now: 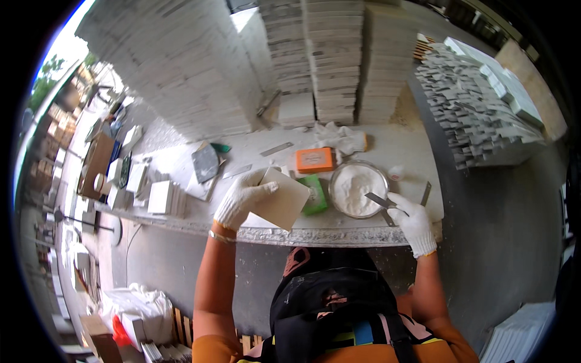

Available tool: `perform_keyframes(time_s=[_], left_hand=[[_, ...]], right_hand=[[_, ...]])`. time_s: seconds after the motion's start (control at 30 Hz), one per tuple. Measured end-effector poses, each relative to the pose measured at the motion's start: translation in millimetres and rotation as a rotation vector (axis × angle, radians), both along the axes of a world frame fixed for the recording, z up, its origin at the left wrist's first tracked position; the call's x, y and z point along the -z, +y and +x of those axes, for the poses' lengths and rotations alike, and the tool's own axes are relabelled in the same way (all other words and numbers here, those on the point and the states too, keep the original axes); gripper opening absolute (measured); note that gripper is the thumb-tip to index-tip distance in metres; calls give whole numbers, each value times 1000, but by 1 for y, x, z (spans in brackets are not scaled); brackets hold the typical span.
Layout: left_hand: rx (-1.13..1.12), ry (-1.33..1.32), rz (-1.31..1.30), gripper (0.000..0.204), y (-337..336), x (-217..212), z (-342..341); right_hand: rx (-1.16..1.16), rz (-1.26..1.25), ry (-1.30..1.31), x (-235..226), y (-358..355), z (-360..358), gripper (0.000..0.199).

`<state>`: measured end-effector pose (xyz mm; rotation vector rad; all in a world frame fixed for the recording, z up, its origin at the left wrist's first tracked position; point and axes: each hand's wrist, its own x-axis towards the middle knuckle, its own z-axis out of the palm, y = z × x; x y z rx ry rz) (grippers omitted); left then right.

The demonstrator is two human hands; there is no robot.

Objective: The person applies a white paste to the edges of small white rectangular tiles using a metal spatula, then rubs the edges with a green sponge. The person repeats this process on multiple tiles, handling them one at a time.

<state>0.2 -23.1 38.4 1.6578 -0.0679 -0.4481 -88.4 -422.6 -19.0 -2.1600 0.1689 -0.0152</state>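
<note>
My left hand (245, 198), in a white knit glove, grips a square off-white tile (282, 201) by its left side, tilted above the table's front edge. In my right hand (414, 221), gloved too, is a flat metal scraper (376, 198). Its tip reaches over a round bowl (331, 192) filled with white powder or paste (356, 184); whether the tip touches the white stuff I cannot tell. Partly behind the tile lies a green box (316, 196), with an orange box (315, 160) beyond it. Another metal strip (426, 193) lies right of my right hand.
Tall stacks of pale slabs (333, 60) stand along the table's far side. A spare white glove (339, 139) and a thin metal strip (276, 149) lie behind the boxes. Small white blocks (162, 197) and a grey stone piece (206, 163) occupy the left. Stacked pieces (472, 109) stand at right.
</note>
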Motion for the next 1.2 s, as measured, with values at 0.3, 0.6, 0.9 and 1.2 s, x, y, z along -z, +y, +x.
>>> perform_keyframes(time_s=[0.3, 0.6, 0.9, 1.2], left_hand=[[229, -82, 221, 58, 28, 11, 26], [108, -602, 740, 63, 20, 27, 22], [18, -749, 878, 102, 15, 51, -31], [-14, -843, 774, 84, 12, 49, -29]], right_hand=[[-159, 308, 96, -37, 79, 17, 33], [-246, 354, 151, -17, 141, 50, 32], [-324, 395, 122, 5, 161, 71, 31], [-445, 179, -42, 0, 163, 70, 28]])
